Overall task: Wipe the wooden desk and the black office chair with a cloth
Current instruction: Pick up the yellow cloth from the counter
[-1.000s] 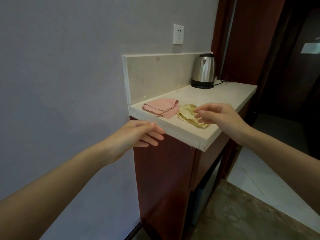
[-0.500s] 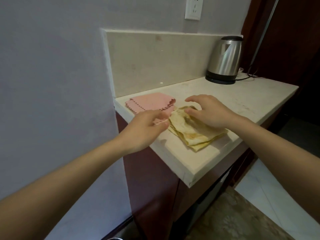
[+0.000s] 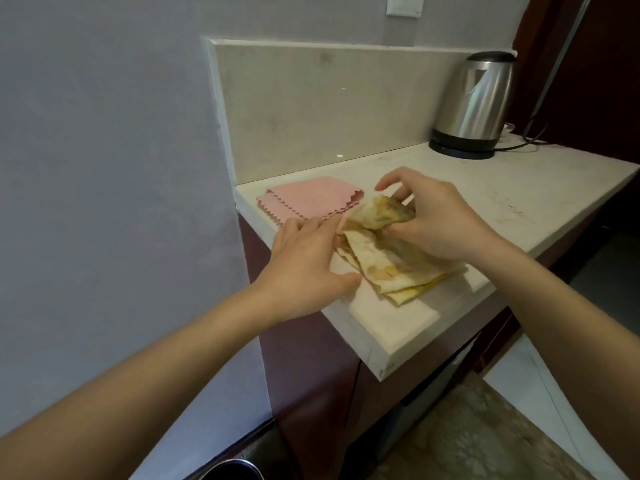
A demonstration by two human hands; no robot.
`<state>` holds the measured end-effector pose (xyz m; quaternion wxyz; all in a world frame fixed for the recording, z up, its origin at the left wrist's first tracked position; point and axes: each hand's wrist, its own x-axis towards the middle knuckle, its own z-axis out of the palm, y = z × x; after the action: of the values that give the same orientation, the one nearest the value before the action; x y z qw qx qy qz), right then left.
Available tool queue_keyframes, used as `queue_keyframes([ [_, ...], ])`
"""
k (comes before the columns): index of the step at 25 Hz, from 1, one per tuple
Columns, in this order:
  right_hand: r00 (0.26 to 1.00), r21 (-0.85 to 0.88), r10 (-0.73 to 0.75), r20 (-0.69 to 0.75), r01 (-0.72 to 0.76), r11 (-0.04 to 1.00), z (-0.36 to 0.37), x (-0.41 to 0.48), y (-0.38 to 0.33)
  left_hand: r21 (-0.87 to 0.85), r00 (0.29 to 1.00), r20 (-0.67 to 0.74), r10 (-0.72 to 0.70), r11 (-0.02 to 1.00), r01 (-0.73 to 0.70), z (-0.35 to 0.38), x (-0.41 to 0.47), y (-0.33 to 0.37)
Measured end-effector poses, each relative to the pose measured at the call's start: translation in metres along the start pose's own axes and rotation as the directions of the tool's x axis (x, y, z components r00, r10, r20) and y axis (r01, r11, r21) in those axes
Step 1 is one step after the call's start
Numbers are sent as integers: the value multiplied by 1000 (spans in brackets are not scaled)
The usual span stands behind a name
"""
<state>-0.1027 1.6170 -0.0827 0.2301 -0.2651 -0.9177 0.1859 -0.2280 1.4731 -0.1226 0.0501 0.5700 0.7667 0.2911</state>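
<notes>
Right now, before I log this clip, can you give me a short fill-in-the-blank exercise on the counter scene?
1. The yellow cloth lies to the ____ of the pink cloth.
2. The right hand pinches the ____ cloth.
3. The kettle stands on a ____ base.
Missing words: right, yellow, black.

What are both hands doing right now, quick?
Left hand: open, fingertips at the yellow cloth.
Right hand: pinching the yellow cloth's raised fold.

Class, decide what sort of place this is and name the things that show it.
Probably a hotel room's tea counter: an electric kettle on a pale stone countertop, a wall socket above.
</notes>
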Motion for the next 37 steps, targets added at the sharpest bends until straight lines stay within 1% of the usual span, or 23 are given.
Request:
queue_keyframes([
  [3, 992, 101, -109, -59, 115, 988, -2, -3, -46, -135, 993, -19, -117, 984, 113, -13, -22, -11],
  [4, 986, 133, -152, -60, 159, 978, -1, -6, -63, -209, 987, -36, -154, 967, 143, -20, -29, -13],
  [5, 979, 176, -199, -48, 205, 963, 2, -10, -82, -327, 984, -55, -171, 934, 144, -29, -39, -16],
  [6, 970, 235, -243, -24, 242, 941, 8, -14, -104, -469, 984, -69, -163, 876, 112, -41, -53, -22],
  [8, 951, 384, -309, 33, 273, 882, 20, -23, -144, -719, 987, -74, -143, 693, 46, -67, -83, -35],
  [9, 937, 463, -342, 64, 276, 842, 31, -27, -167, -783, 980, -81, -183, 620, 51, -79, -104, -46],
  [10, 924, 535, -369, 94, 266, 802, 44, -31, -187, -813, 966, -86, -245, 577, 74, -89, -127, -59],
  [12, 896, 662, -409, 174, 201, 722, 84, -43, -233, -832, 915, -113, -387, 541, 126, -106, -185, -90],
  [14, 858, 781, -440, 265, 77, 620, 133, -61, -279, -844, 851, -153, -503, 515, 152, -118, -252, -118],
  [16, 804, 856, -459, 378, -116, 503, 192, -90, -333, -857, 749, -208, -629, 487, 170, -134, -334, -141],
  [18, 731, 867, -489, 475, -295, 401, 244, -127, -383, -871, 628, -266, -731, 462, 169, -146, -414, -158],
  [19, 683, 854, -517, 516, -369, 366, 270, -150, -411, -876, 544, -301, -783, 452, 165, -152, -457, -162],
  [20, 617, 827, -552, 561, -443, 346, 295, -178, -442, -881, 440, -339, -832, 445, 161, -157, -503, -164],
  [21, 547, 792, -583, 600, -510, 337, 318, -207, -469, -883, 337, -372, -865, 442, 158, -159, -545, -164],
  [22, 486, 755, -604, 631, -564, 335, 336, -233, -491, -883, 253, -398, -882, 443, 156, -159, -580, -162],
  [23, 420, 712, -622, 661, -613, 343, 353, -260, -511, -884, 166, -418, -893, 442, 150, -158, -613, -159],
  [25, 261, 608, -650, 714, -691, 391, 385, -317, -549, -895, -27, -433, -901, 426, 134, -151, -677, -151],
  [26, 190, 559, -652, 734, -714, 421, 397, -339, -562, -904, -94, -419, -903, 407, 130, -146, -702, -148],
  [27, 94, 499, -653, 752, -728, 470, 411, -364, -577, -915, -166, -400, -902, 383, 125, -141, -730, -146],
  [30, -162, 356, -620, 768, -696, 623, 451, -422, -616, -947, -331, -320, -888, 314, 70, -134, -803, -148],
  [33, -320, 258, -570, 757, -654, 711, 491, -459, -668, -958, -437, -265, -860, 287, 17, -140, -862, -167],
  [36, -401, 191, -515, 758, -618, 763, 529, -487, -733, -966, -539, -231, -810, 259, 25, -166, -914, -196],
  [37, -417, 173, -496, 762, -607, 776, 542, -497, -757, -967, -568, -223, -792, 252, 27, -181, -932, -206],
])
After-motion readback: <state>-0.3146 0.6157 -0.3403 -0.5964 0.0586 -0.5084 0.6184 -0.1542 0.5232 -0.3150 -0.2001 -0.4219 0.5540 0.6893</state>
